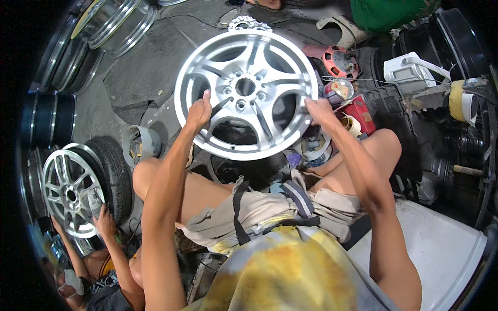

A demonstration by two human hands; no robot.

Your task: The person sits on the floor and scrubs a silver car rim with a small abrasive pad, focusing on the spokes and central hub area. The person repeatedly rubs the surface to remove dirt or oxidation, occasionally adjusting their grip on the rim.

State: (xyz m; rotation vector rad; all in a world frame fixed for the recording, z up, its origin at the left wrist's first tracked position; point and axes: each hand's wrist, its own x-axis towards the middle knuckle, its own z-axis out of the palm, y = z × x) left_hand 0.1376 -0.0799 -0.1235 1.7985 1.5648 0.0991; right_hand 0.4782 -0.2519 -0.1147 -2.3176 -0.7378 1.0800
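Observation:
A silver alloy wheel rim (270,136) with several paired spokes and a round centre hole faces up in front of my knees. My left hand (198,113) grips it at the lower left, thumb on the face by a spoke opening. At its right edge my right hand (320,113) is closed round the outer lip; the fingertips lie partly hidden behind the metal. Both arms reach forward over my bent legs. Behind the rim's far edge a smaller silver cast part (248,24) partly shows.
Left, a co-worker's hands (105,223) hold another silver rim (70,194) beside a black tyre (111,179). Several rims (116,28) stack at the far left. A grey tub (141,143) sits by my left knee. Right are a red-orange round part (340,63), tins and a white box-shaped object (410,71).

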